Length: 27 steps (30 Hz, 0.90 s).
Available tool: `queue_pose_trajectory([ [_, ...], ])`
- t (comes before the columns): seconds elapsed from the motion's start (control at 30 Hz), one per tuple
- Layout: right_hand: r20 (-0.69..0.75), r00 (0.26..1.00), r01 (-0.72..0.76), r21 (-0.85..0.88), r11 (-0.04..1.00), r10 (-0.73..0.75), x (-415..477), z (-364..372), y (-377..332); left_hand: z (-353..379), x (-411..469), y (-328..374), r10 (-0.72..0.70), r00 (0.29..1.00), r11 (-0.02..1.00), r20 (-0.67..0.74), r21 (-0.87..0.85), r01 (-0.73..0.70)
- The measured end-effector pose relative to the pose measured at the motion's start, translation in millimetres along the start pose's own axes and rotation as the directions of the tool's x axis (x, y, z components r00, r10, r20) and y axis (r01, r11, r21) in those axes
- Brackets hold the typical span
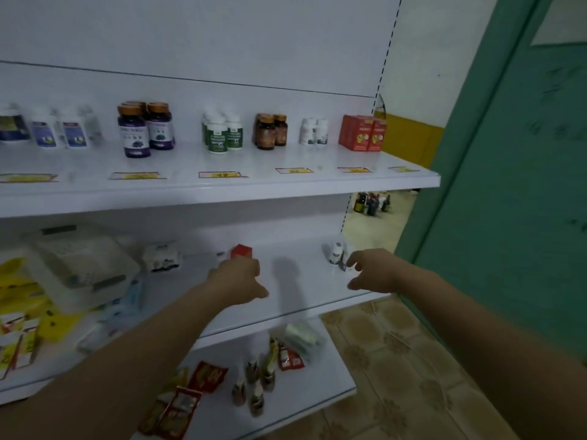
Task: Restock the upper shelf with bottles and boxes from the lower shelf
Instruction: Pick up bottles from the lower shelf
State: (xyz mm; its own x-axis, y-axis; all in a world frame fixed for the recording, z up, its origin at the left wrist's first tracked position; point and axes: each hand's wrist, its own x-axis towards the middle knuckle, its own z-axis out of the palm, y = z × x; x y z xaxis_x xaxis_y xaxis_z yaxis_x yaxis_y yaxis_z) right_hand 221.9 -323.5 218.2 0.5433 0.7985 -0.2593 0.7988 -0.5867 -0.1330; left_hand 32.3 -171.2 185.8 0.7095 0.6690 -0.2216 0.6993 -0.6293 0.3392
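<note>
On the lower shelf point(305, 290) a small red box point(241, 250) stands just beyond the knuckles of my left hand point(236, 276). That hand reaches up to the box with its thumb splayed out to the right; its fingers are hidden. My right hand point(370, 271) hovers with spread fingers beside a small white bottle point(336, 251) near the shelf's right end, not holding it. The upper shelf point(222, 193) carries rows of bottles: purple-labelled point(144, 130), green-labelled point(222, 134), brown point(270, 131), white point(313, 131), and red boxes point(362, 133) at the right end.
A clear plastic tub point(79, 265), yellow packs point(19, 287) and a white packet point(162, 256) fill the lower shelf's left side. The bottom shelf point(317, 382) holds sachets and several small bottles point(254, 385). A teal door point(508, 185) and tiled floor point(397, 360) lie to the right.
</note>
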Motion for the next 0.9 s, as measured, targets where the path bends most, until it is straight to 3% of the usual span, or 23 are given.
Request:
queue_pose_trajectory([
  [0.2, 0.036, 0.999, -0.033, -0.006, 0.999, 0.033, 71, 4, 90, 33, 83, 61, 0.009, 0.999, 1.000, 0.035, -0.020, -0.008],
  [0.43, 0.093, 0.995, 0.035, 0.021, 0.999, -0.036, 197, 9, 176, 83, 202, 122, -0.097, 0.994, 0.993, 0.049, -0.064, 0.101],
  [0.77, 0.124, 0.990, 0.051, 0.121, 0.991, -0.066, 343, 59, 236, 165, 342, 158, -0.103, 0.994, 0.975, 0.033, -0.193, 0.108],
  [0.9, 0.025, 0.999, 0.012, 0.274, 0.962, -0.020, 382, 99, 241, 192, 397, 163, -0.109, 0.993, 0.961, -0.047, -0.262, 0.093],
])
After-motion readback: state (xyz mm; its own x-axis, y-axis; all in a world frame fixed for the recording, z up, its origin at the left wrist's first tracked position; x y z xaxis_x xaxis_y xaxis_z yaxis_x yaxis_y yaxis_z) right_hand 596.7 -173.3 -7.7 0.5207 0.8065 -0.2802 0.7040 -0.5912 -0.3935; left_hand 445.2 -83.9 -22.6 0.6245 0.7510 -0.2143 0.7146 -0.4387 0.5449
